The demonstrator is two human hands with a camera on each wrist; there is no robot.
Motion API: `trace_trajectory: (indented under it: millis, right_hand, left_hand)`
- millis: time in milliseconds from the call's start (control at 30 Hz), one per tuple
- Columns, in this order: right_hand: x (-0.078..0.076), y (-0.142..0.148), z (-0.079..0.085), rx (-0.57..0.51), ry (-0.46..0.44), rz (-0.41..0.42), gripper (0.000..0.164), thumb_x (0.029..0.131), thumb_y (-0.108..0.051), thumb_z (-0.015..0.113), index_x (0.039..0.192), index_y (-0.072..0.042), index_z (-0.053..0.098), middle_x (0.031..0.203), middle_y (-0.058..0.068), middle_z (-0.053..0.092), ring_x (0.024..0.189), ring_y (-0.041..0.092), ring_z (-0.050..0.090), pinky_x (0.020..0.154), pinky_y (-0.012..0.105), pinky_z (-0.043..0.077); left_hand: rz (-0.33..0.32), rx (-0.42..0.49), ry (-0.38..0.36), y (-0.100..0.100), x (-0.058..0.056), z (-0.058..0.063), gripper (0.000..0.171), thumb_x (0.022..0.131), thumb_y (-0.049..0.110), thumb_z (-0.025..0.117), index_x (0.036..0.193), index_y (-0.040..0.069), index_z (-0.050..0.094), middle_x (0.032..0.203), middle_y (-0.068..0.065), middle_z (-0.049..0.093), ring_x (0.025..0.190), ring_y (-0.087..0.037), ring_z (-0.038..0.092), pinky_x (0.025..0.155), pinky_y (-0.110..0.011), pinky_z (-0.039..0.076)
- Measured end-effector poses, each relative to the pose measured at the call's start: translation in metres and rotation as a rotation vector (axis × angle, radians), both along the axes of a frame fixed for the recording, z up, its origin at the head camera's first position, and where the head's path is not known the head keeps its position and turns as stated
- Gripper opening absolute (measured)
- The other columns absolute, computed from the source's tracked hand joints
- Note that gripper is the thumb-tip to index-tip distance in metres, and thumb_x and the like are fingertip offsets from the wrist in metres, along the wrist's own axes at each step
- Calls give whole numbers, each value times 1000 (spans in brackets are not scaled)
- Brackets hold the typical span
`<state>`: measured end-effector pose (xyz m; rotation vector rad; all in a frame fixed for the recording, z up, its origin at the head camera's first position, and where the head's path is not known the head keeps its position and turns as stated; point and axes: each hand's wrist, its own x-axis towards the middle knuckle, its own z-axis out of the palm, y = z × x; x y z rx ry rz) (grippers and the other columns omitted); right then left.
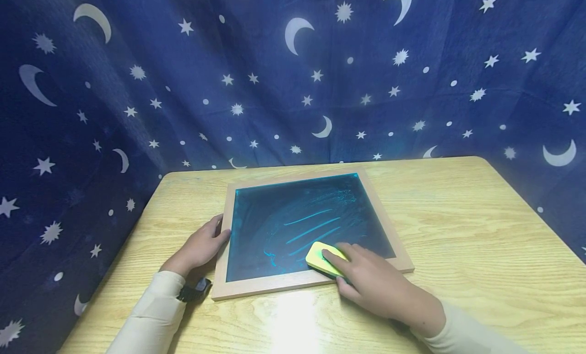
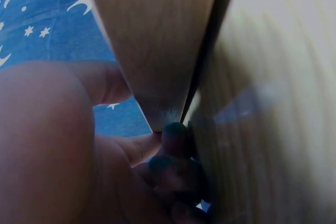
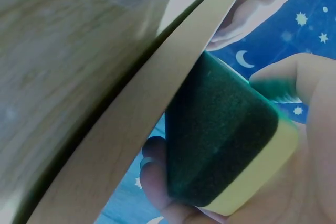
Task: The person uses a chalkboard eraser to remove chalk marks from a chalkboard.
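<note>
Pinching a yellow eraser (image 1: 316, 258) between thumb and fingers, the right hand (image 1: 380, 285) lays its index finger along the top, just right of centre in the lower half of the head view. The eraser overlaps the lower edge of the chalkboard (image 1: 256, 222), over its wooden frame (image 1: 261, 284); its dark green face shows in the right wrist view, though whether it presses flat on the board I cannot tell. Left of centre, the left hand (image 1: 201, 246) holds the frame's left side between thumb and fingers. Blue chalk lines (image 1: 313, 230) slant upward to the right above the eraser, with faint smears at the board's upper right and lower left. Near the left cuff is a dark strap (image 1: 194, 291). Around the board spreads a wood-grained table (image 1: 458, 232), and a blue cloth (image 1: 274, 89) with pale moons and stars fills the upper frame
</note>
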<state>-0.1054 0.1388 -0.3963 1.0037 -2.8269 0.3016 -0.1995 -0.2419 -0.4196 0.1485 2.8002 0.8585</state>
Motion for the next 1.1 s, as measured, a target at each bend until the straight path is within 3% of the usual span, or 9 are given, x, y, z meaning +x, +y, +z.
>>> trace_trajectory:
  millis: [167, 400, 533, 767, 1100]
  right_hand:
    - [0, -1, -2, 4, 36, 14, 51, 93, -26, 64, 141, -13, 58, 124, 10, 62, 106, 22, 66, 100, 45, 53]
    - [-2, 2, -4, 0, 77, -28, 52, 87, -27, 69, 137, -15, 61, 118, 8, 64, 93, 18, 64, 77, 35, 57]
    - [-4, 7, -2, 4, 89, -69, 52, 83, -25, 72, 133, -14, 64, 113, 8, 65, 90, 16, 64, 70, 32, 56]
    - [-10, 15, 4, 16, 27, -177, 51, 80, -23, 71, 128, -12, 64, 103, 4, 62, 71, 8, 50, 56, 23, 43]
    - [-19, 33, 13, 22, -66, -309, 42, 72, -17, 69, 112, -9, 59, 80, 0, 44, 59, 13, 40, 45, 25, 30]
  left_hand:
    - [5, -5, -4, 0, 0, 0, 63, 107, 32, 40, 157, -2, 23, 157, -29, 34, 143, -48, 36, 115, -63, 31]
    - [6, -10, 2, 1, 1, 1, 63, 106, 32, 40, 156, -3, 23, 156, -30, 35, 143, -48, 37, 115, -63, 32]
    - [3, -6, 7, 1, 1, 0, 63, 106, 31, 40, 156, -3, 24, 155, -30, 37, 142, -48, 38, 114, -63, 33]
    - [-2, 4, 10, 1, 0, -1, 63, 106, 31, 40, 156, -3, 23, 155, -30, 38, 141, -47, 40, 114, -62, 33]
    - [-2, 4, 8, 0, -1, -3, 63, 107, 32, 39, 157, -2, 23, 156, -29, 36, 142, -47, 39, 115, -63, 32]
